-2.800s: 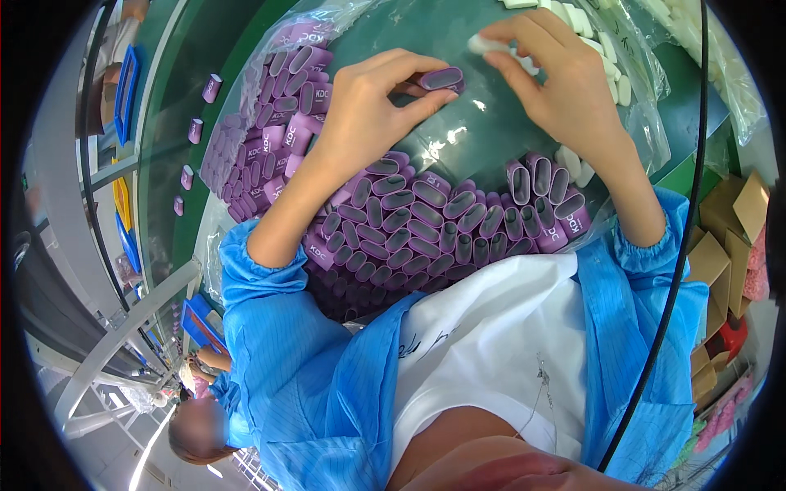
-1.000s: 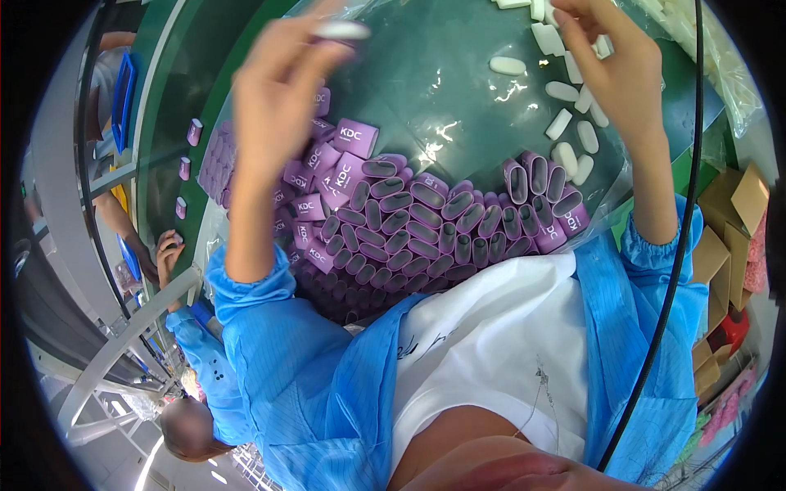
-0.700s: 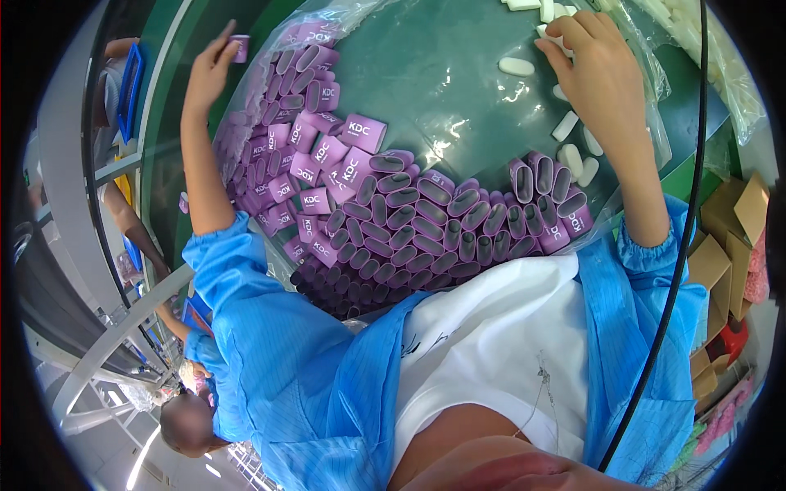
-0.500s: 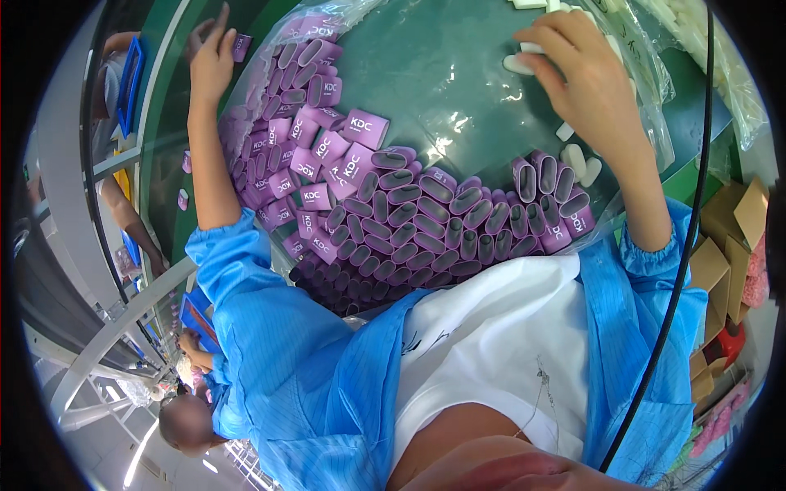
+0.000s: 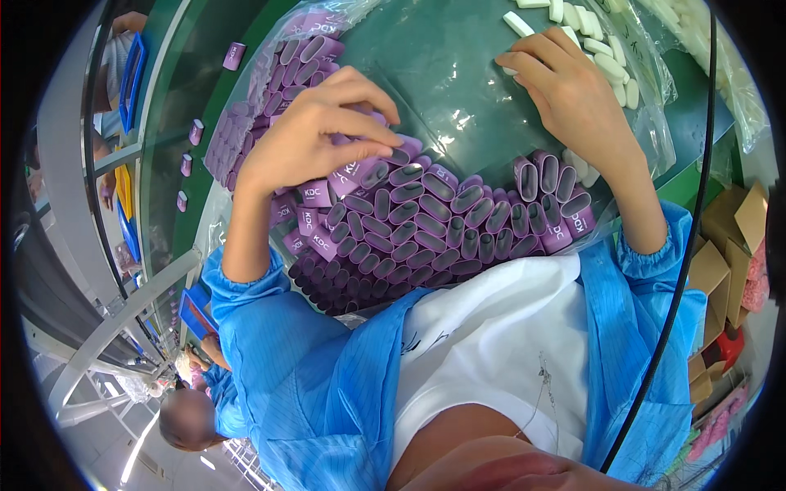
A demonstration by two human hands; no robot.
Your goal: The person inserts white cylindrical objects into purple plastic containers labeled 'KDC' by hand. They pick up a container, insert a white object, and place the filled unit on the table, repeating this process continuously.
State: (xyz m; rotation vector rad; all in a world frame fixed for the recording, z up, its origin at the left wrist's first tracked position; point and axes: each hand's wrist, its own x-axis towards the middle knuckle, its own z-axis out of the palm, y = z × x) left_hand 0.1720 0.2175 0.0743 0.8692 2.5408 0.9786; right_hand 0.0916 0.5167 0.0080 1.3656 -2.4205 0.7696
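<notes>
My left hand (image 5: 318,131) reaches over a heap of small purple oval sleeves (image 5: 430,225). Its thumb and fingertips close around one purple sleeve (image 5: 403,155) at the upper edge of the heap. Many sleeves stand on end with their dark hollow openings upward, while others at the left lie on their sides. On the far right side of the green work surface, my right hand (image 5: 565,98) has its fingers bent together over a white oval piece (image 5: 509,71), mostly hidden beneath the fingertips. Several loose white oval pieces (image 5: 610,67) lie just beyond this hand.
A green strip (image 5: 214,90) at the left carries several spaced purple pieces (image 5: 196,131). Clear plastic sheeting (image 5: 655,74) edges the work surface. A black cable (image 5: 692,204) hangs at the right, by open cardboard boxes (image 5: 716,270). Another person (image 5: 196,413) is at lower left.
My left hand has come back from the green strip to the heap, leaving a purple piece on the strip. My right hand has shifted slightly left and down, uncovering more white pieces.
</notes>
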